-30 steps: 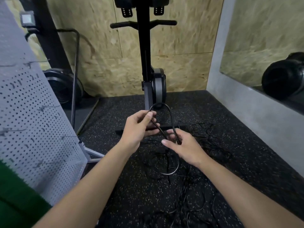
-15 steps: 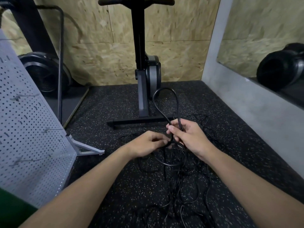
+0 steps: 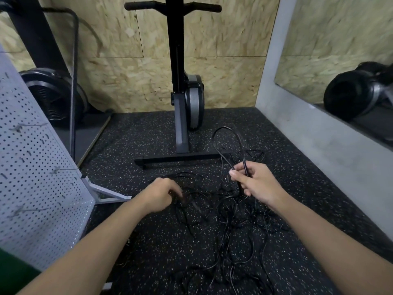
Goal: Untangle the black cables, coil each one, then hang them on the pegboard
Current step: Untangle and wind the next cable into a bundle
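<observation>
A tangle of thin black cables (image 3: 229,226) lies spread over the speckled black floor in front of me. My right hand (image 3: 258,184) grips a thicker black cable, whose loop (image 3: 228,139) stands up above the fist. My left hand (image 3: 161,194) is lower and to the left, fingers curled down onto a strand of the cable near the floor; that part is blurred. The grey pegboard (image 3: 36,177) stands tilted at the left, with several hooks on it and no cable hanging there.
A black exercise machine (image 3: 180,92) stands on its crossbar base (image 3: 182,159) just behind the cables. A grey low wall (image 3: 314,145) runs along the right. The pegboard's metal foot (image 3: 106,193) juts onto the floor by my left hand.
My hands have moved apart: the left went down and left along the cable toward the floor, while the right kept the loop and shifted right. The camera tilted downward.
</observation>
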Demonstrator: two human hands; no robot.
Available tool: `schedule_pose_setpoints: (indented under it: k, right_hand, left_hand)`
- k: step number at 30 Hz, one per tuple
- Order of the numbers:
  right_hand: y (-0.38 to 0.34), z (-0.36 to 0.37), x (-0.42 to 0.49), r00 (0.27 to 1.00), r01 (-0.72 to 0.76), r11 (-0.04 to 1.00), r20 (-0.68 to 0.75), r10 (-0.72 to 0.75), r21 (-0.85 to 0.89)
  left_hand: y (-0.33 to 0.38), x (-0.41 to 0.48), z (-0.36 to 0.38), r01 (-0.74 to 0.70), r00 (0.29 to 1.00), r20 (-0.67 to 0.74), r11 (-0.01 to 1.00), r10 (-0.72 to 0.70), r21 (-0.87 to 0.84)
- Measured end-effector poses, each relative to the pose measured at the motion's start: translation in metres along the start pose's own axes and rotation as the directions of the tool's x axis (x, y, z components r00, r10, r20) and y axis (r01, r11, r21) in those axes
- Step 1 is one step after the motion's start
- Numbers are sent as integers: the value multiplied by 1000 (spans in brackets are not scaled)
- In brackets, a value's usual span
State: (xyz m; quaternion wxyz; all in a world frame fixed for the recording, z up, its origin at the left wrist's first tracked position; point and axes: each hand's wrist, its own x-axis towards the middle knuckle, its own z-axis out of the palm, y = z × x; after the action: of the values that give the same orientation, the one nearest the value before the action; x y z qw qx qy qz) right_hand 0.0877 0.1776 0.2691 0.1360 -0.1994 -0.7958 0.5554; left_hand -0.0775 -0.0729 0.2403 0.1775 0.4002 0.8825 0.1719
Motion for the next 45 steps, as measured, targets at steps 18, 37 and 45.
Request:
schedule_pose_setpoints:
  k: [18,37,45]
  right_hand:
    - [-17,41,-10,969,151,904,240,-56,-399]
    - [-14,45,-6,932,189,880,362,-21,-436]
    - [-15,46,-9,910,-82,995,404,98,-57]
  left_hand:
    - [68,5,-17,-260,865,-431,504,-257,-823]
    - [61,8,-12,-100,932,-196,303,-304,-948]
    - [76,3,-4,-71,958,-195,487,-209,-871]
